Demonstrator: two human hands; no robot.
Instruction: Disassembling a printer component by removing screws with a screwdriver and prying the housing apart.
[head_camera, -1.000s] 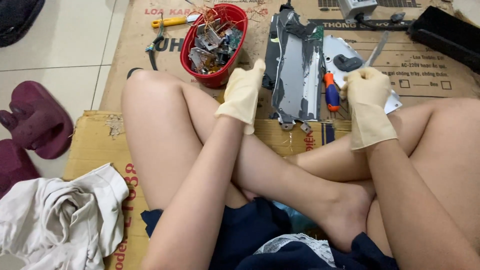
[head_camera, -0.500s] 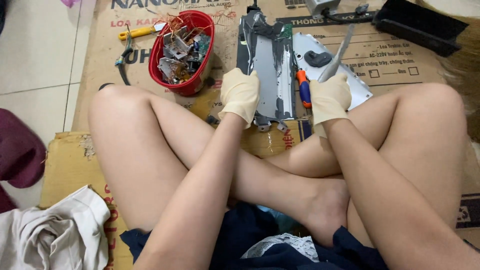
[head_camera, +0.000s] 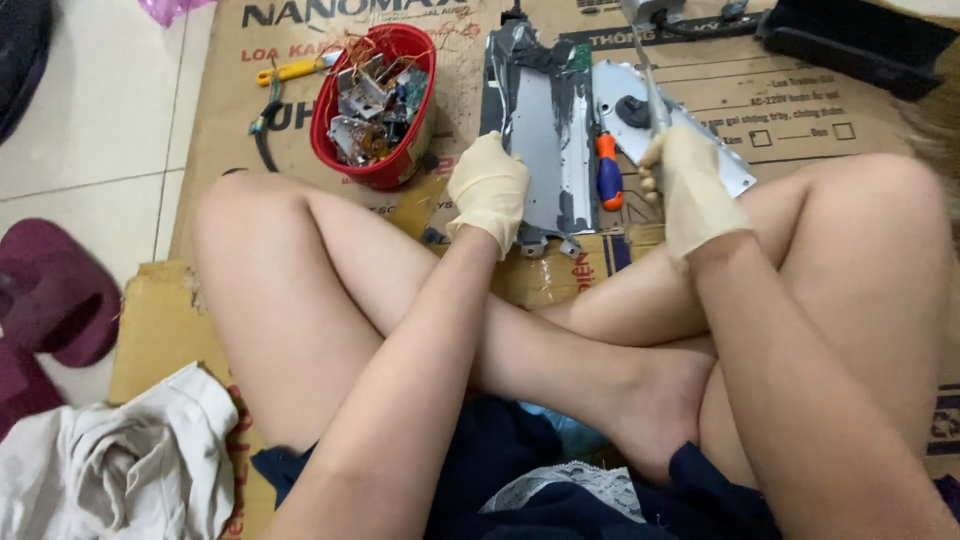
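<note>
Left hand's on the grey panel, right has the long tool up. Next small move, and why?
Probably lower the slim metal tool in the right hand onto the grey metal panel. The left hand already braces the panel's lower edge, while the tool's tip points away, off the panel.

Cream rubber glove on the left hand (head_camera: 488, 192); beside it a grey flat metal panel (head_camera: 541, 130), beyond it a red round plastic bowl (head_camera: 375, 105); an orange-handled screwdriver (head_camera: 608, 178) lies between hands.
</note>
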